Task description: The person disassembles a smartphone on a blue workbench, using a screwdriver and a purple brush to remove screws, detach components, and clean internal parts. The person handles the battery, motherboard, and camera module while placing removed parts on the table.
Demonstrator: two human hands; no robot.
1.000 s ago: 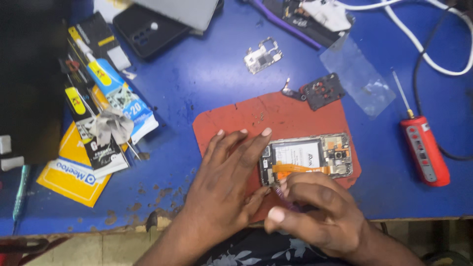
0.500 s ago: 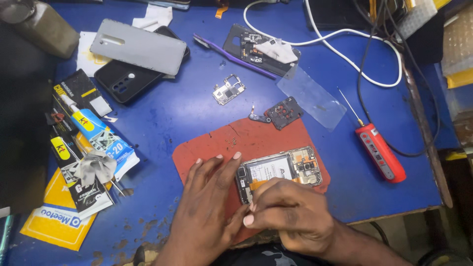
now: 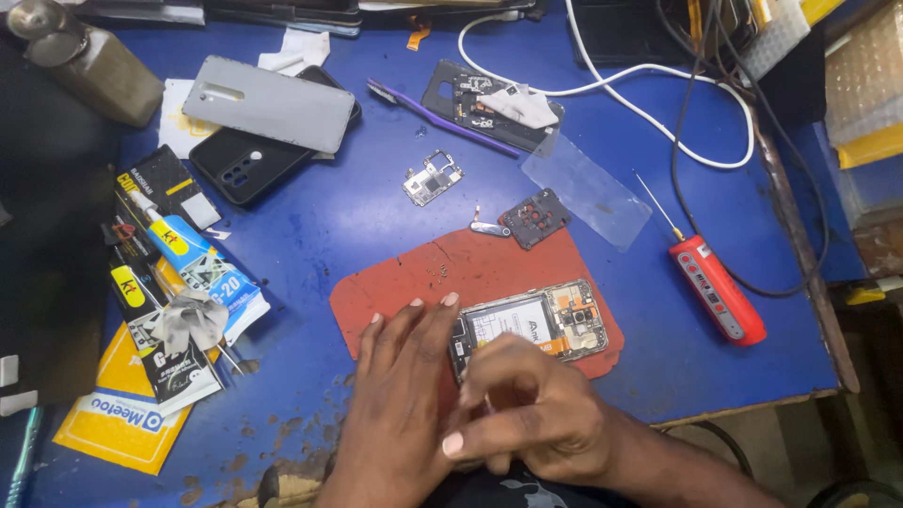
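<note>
an opened phone [image 3: 534,326], its back removed and battery and boards exposed, lies on a red mat [image 3: 489,268] at the near edge of the blue table [image 3: 357,226]. the left hand [image 3: 400,414] is laid flat with fingers spread on the mat, its fingertips touching the phone's left end to steady it. the right hand [image 3: 527,414] is pinched narrow over the phone's lower left corner; whether a small tool or part is held there cannot be told. the step in hand appears to be fine work inside the phone's lower end. a red screwdriver [image 3: 715,287] lies well apart to the right, a loose metal shield [image 3: 433,177] and a small black part [image 3: 534,218] beyond the mat. any next move would call for a steady, light pinch and a firmly held frame.
</note>
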